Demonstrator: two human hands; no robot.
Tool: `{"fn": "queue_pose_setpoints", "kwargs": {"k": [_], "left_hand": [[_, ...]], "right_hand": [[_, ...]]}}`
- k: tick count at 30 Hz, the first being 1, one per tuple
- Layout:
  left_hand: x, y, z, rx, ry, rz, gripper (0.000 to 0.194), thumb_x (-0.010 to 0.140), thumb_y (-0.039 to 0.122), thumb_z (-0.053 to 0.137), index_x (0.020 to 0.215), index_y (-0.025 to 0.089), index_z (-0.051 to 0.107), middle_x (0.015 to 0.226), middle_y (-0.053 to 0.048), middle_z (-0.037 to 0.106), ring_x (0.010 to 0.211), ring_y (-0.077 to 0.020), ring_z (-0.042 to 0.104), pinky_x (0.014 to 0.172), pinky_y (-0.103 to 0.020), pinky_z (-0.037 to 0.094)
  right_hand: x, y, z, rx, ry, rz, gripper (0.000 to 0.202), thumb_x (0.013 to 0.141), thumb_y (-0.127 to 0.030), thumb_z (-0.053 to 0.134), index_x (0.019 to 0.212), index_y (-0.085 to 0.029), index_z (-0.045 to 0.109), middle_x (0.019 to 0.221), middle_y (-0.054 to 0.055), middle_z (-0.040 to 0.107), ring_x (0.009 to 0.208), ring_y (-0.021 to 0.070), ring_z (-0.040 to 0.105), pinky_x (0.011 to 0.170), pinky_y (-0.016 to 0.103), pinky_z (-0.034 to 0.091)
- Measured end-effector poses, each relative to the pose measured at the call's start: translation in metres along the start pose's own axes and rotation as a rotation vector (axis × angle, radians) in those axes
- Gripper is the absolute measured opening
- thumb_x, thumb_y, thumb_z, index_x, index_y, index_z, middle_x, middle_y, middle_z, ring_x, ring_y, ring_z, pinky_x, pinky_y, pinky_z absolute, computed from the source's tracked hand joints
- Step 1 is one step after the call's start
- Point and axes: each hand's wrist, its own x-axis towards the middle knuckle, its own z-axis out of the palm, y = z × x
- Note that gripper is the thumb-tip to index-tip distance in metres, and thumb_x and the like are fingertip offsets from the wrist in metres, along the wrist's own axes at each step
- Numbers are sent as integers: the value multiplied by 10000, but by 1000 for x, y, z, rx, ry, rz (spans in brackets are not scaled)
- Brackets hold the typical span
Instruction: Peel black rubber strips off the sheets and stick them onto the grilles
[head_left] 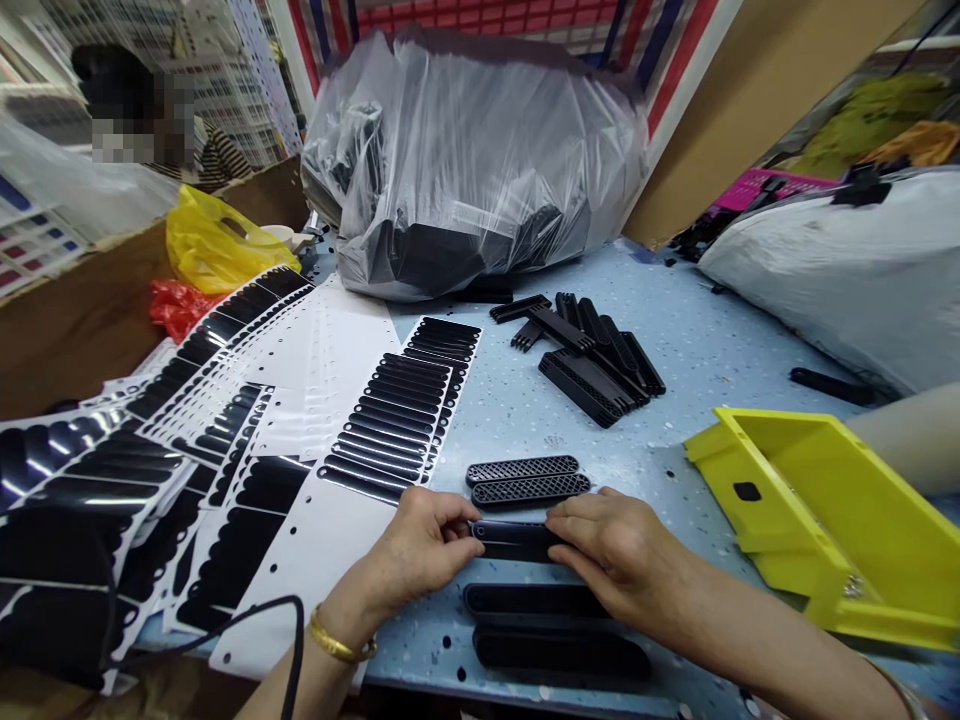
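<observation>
A long black plastic strip (516, 541) with rounded ends lies on the table between my hands. My left hand (427, 540) pinches its left end, near a small round hole. My right hand (619, 545) has its fingers closed over the right end, which they hide. Just beyond it are two black pieces with a lattice face, a nearer one (531, 490) and a farther one (522, 468). On my side lie two smooth black pieces, an upper one (532, 600) and a lower one (559, 652), the upper partly under my right hand.
Sheets of black stickers (397, 415) overlap across the left. Several black pieces form a loose pile (592, 350) farther back, before a clear plastic bag (487, 150). A yellow bin (825, 530) stands at right. A cable (292, 640) crosses near my left wrist. Another person (217, 155) is at far left.
</observation>
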Motion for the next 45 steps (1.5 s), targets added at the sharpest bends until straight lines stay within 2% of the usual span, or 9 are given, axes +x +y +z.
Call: {"fn": "queue_pose_setpoints", "kwargs": {"k": [11, 20, 25, 34, 45], "left_hand": [[-1, -1, 1, -25, 1, -16, 203, 668, 179, 658, 823, 111, 771, 607, 1, 624, 576, -134, 563, 552, -230, 427], [0, 0, 1, -16, 18, -8, 174, 660, 161, 659, 792, 144, 770, 593, 13, 629, 575, -128, 561, 550, -226, 434], [1, -1, 1, -46, 26, -10, 258, 641, 148, 672, 870, 146, 790, 600, 13, 634, 562, -121, 544, 541, -221, 426], [4, -7, 2, -116, 42, -32, 233, 607, 160, 700, 816, 136, 800, 564, 13, 630, 534, -109, 522, 535, -224, 423], [3, -9, -2, -239, -55, -140, 290, 638, 173, 657, 897, 115, 775, 569, 15, 607, 505, -102, 549, 489, -211, 407]], "right_hand": [[-2, 0, 1, -4, 10, -12, 215, 874, -93, 514, 764, -173, 679, 775, 66, 705, 696, 205, 647, 654, 319, 458], [2, -8, -1, -159, 4, -27, 245, 852, -66, 489, 681, -186, 617, 663, 29, 655, 600, 178, 612, 622, 312, 413], [1, -7, 1, -141, 24, -46, 246, 863, -68, 483, 691, -185, 614, 673, 35, 657, 610, 174, 599, 631, 307, 407], [-1, -8, -1, -91, 10, -46, 260, 890, -64, 456, 719, -179, 616, 689, 33, 636, 629, 182, 576, 633, 321, 408], [-4, -6, 7, -125, 60, -62, 298, 883, -52, 411, 702, -188, 604, 677, 35, 624, 617, 184, 569, 606, 330, 374]]}}
